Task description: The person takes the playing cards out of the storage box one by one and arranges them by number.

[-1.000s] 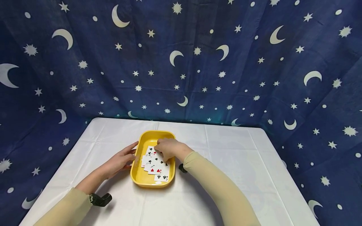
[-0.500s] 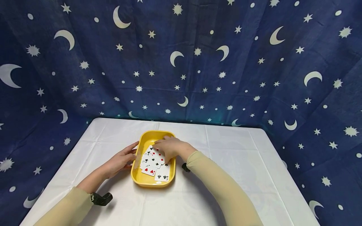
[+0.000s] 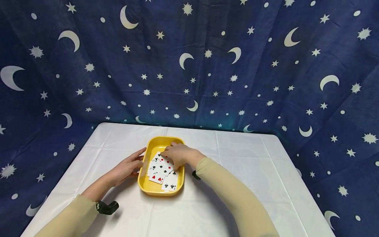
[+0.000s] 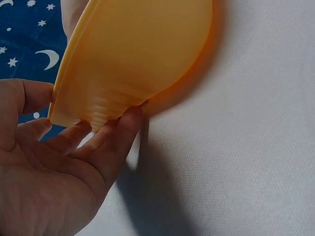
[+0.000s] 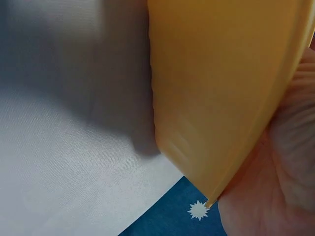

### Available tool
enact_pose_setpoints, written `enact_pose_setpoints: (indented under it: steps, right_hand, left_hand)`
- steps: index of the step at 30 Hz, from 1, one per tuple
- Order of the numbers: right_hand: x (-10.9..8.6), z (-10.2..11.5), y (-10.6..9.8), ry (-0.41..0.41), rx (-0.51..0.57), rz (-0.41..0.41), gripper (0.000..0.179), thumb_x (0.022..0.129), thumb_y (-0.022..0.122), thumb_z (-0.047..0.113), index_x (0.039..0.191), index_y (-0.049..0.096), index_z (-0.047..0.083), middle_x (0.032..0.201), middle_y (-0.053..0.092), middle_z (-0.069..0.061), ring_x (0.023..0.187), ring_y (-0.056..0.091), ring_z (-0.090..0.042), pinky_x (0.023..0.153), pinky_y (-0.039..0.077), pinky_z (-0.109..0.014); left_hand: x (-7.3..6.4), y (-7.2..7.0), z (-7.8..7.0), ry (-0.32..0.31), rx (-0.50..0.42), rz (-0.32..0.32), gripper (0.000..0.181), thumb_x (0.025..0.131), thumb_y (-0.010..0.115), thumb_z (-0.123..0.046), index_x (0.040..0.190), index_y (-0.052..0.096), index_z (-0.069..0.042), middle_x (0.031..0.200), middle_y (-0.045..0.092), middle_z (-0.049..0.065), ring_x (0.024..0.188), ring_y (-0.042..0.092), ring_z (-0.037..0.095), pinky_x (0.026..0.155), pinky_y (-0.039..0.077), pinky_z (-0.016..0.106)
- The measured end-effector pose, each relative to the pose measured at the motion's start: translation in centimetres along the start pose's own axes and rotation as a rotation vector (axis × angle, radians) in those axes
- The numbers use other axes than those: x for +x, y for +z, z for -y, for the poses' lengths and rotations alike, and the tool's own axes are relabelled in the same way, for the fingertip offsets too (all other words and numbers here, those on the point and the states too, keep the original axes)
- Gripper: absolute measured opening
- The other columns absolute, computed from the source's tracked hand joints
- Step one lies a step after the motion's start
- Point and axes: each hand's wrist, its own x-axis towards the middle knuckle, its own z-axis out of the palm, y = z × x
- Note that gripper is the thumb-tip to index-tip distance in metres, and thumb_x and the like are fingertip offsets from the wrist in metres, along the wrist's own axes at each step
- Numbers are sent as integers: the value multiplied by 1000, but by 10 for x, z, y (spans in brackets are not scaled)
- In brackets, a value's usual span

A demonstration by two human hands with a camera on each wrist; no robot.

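A yellow tray (image 3: 152, 189) stands on the table, with several overlapping playing cards (image 3: 156, 178) face up in it; hearts, clubs, spades and diamonds show. My left hand (image 3: 125, 169) grips the tray's left wall. In the left wrist view its fingers (image 4: 129, 120) lie against the outer wall, and the thumb tip disappears behind the rim. Reaching over the right rim, my right hand (image 3: 182, 156) has its fingers curled down at a card with red diamonds, the thumb at its near end. The right hand partly covers that card, and the tray wall hides the fingertips in the right wrist view.
The tray rests near the middle of a table with a white cloth (image 3: 242, 171). Behind it hangs a dark blue curtain (image 3: 165, 89) with moons and stars. A dark wrist strap (image 3: 107, 208) is on the left wrist.
The cards have shifted a little to the left in the tray, and more red diamonds show beside my right hand. That hand has moved slightly right; the left hand stays at the tray.
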Motion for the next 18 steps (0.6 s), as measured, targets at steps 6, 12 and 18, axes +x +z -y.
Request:
enact_pose_setpoints:
  steps: [6,12,18]
  right_hand:
    - [0,-4,1,-12,-8,7,91,76,90,38,155,47,28,145,52,8,123,41,-18,106,38,-32]
    - [0,-6,0,-20,-21,6,81,76,90,33,148,52,27,141,56,8,117,41,-18,98,41,-30]
    - [2,-5,2,-25,-51,1,81,76,89,37,148,53,27,136,56,8,115,42,-18,99,40,-30]
  left_hand:
    - [1,0,-1,-7,-34,11,73,103,50,-14,166,15,-25,164,29,20,127,55,34,98,53,43]
    - [1,0,-2,-19,-68,15,74,102,49,-12,166,15,-25,164,29,19,128,54,34,97,53,44]
    - [0,1,-5,-44,-123,15,76,100,50,-10,166,15,-23,163,30,21,127,55,35,96,53,45]
